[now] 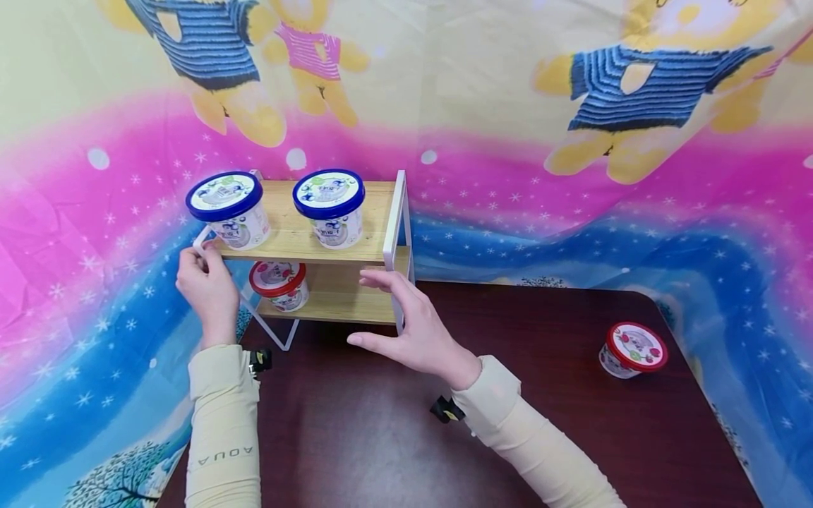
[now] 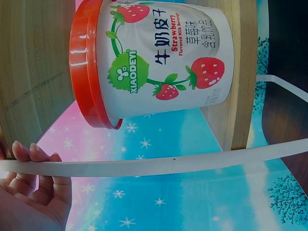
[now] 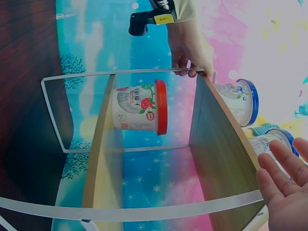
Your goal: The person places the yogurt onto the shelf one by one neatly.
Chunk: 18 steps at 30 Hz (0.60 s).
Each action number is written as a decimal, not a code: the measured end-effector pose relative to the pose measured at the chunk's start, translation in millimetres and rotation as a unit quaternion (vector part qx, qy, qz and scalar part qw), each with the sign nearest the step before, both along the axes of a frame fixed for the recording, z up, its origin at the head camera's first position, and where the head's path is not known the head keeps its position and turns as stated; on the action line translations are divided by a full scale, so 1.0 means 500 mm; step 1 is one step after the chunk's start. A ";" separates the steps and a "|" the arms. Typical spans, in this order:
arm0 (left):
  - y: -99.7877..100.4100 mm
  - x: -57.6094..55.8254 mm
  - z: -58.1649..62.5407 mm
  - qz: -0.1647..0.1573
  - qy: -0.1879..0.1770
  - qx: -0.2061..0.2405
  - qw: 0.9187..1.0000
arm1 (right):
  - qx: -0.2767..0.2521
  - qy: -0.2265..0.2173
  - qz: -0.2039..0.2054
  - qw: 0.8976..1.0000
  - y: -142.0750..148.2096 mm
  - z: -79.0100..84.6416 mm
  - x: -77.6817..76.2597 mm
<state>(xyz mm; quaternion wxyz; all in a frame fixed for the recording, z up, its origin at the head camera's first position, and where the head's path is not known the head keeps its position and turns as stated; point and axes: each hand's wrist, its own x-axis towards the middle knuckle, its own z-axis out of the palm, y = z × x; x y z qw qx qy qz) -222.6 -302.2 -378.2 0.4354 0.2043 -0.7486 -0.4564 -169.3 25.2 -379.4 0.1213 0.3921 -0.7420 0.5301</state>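
Observation:
My left hand (image 1: 212, 288) grips the white metal frame (image 2: 120, 167) of a two-tier wooden shelf (image 1: 373, 212) at its front left upper corner, fingers curled round the bar. By the shelf's right front side is my right hand (image 1: 416, 324), its fingers extended and thumb spread apart, holding nothing. Two white tubs with blue lids stand on the upper board, one at the left (image 1: 238, 226) and one near the middle (image 1: 336, 229). On the lower board, at the left, sits a strawberry milk tub (image 2: 163, 62) with a red lid.
Another red-lidded tub (image 1: 625, 353) stands on the dark wooden table (image 1: 508, 339) near its right edge. Behind the shelf hangs a colourful cloth (image 1: 483, 127) printed with bears and snowflakes. It runs along the back and both sides.

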 end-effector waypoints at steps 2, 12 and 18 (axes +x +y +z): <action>-0.001 -0.001 -0.001 0.001 -0.001 -0.001 1.000 | 0.001 -0.001 0.000 1.000 0.003 -0.006 0.001; -0.004 -0.004 -0.003 0.006 -0.004 0.004 1.000 | 0.002 -0.017 -0.005 1.000 0.013 -0.023 0.005; 0.013 0.006 0.010 0.008 0.001 0.003 1.000 | -0.004 -0.020 -0.013 1.000 0.019 -0.033 0.006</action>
